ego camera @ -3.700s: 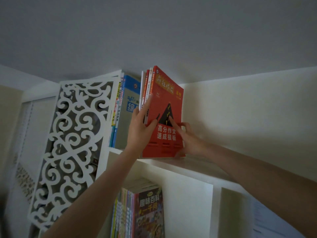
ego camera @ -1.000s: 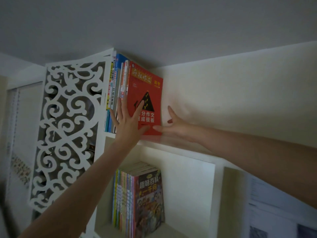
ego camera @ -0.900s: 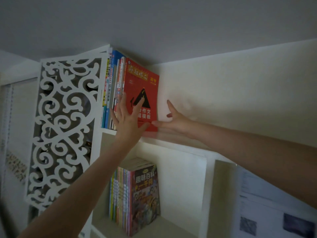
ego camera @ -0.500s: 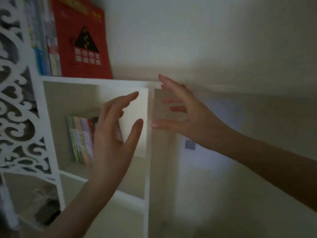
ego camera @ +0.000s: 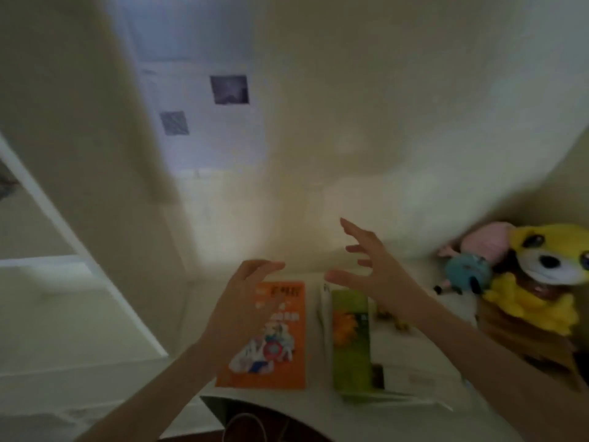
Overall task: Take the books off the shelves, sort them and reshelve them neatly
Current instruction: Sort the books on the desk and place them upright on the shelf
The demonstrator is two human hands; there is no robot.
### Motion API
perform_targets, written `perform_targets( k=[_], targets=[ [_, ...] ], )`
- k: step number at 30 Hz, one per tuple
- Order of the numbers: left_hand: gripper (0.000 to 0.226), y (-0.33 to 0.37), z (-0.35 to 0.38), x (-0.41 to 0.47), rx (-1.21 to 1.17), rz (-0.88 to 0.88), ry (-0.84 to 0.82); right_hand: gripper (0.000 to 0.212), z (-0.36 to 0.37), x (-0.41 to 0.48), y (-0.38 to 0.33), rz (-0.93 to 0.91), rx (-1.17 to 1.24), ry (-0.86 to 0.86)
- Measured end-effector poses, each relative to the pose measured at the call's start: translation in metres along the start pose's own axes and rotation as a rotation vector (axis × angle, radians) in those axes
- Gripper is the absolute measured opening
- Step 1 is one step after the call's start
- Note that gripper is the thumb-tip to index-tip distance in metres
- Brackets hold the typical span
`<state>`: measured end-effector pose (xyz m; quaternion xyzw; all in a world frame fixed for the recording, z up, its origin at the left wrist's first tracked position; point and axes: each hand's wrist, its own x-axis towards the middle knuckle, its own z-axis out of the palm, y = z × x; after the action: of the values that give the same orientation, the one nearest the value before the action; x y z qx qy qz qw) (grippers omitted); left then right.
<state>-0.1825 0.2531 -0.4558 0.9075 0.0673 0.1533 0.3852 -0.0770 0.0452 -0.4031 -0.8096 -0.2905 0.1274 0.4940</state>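
An orange book (ego camera: 287,346) lies flat on the white desk top (ego camera: 318,406). To its right lies a pile of books with a green and white cover (ego camera: 353,339) on top. My left hand (ego camera: 239,307) hovers over the orange book with relaxed, spread fingers and holds nothing. Above the green pile my right hand (ego camera: 373,269) is also empty, fingers spread. The frame is motion-blurred and the shelves with the standing books are out of view.
Plush toys sit at the right: a yellow and white dog (ego camera: 548,272), a pink one (ego camera: 484,240) and a small blue one (ego camera: 465,272). A white shelf side panel (ego camera: 95,186) stands at the left. Paper sheets (ego camera: 204,116) hang on the wall.
Both hands let go of the red book on the top shelf and dropped down. The view swung from the shelves down to the desk with the flat books.
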Motion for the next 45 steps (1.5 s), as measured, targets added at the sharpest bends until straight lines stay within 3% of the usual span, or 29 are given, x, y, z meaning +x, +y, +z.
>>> perform_targets(
  k=[3, 6, 12, 15, 18, 22, 25, 31, 38, 41, 45],
  targets=[
    [0.042, -0.024, 0.048, 0.004, -0.078, -0.195, -0.2, 0.089, -0.007, -0.023, 0.062, 0.182, 0.067, 0.063],
    [0.049, -0.033, 0.087, 0.002, -0.035, -0.314, -0.353, 0.11, -0.01, -0.048, 0.113, 0.346, 0.111, 0.117],
    [0.062, -0.035, 0.147, -0.004, -0.155, -0.48, -0.526, 0.115, -0.017, -0.08, 0.192, 0.541, -0.046, 0.146],
    [0.058, -0.023, 0.17, 0.002, -0.289, -0.531, -0.521, 0.094, -0.032, -0.087, 0.223, 0.669, -0.119, 0.207],
    [0.056, -0.017, 0.188, 0.008, -0.355, -0.511, -0.536, 0.093, -0.045, -0.091, 0.25, 0.676, -0.064, 0.261],
    [0.06, -0.021, 0.203, 0.017, -0.456, -0.606, -0.561, 0.099, -0.049, -0.089, 0.261, 0.808, 0.216, 0.332],
    [0.059, -0.023, 0.209, 0.026, -0.476, -0.652, -0.516, 0.074, -0.05, -0.086, 0.268, 0.831, 0.313, 0.276],
    [0.028, -0.031, 0.211, 0.029, -0.5, -0.827, -0.542, 0.051, -0.053, -0.087, 0.272, 0.799, 0.373, 0.272],
    [0.038, -0.028, 0.215, 0.029, -0.514, -0.886, -0.54, 0.058, -0.026, -0.075, 0.259, 0.733, 0.232, 0.18],
    [0.049, -0.022, 0.214, 0.029, -0.471, -0.881, -0.521, 0.084, -0.016, -0.072, 0.259, 0.779, 0.171, 0.227],
    [0.061, -0.014, 0.222, 0.026, -0.52, -0.898, -0.522, 0.081, -0.007, -0.074, 0.26, 0.789, 0.125, 0.243]
  ],
)
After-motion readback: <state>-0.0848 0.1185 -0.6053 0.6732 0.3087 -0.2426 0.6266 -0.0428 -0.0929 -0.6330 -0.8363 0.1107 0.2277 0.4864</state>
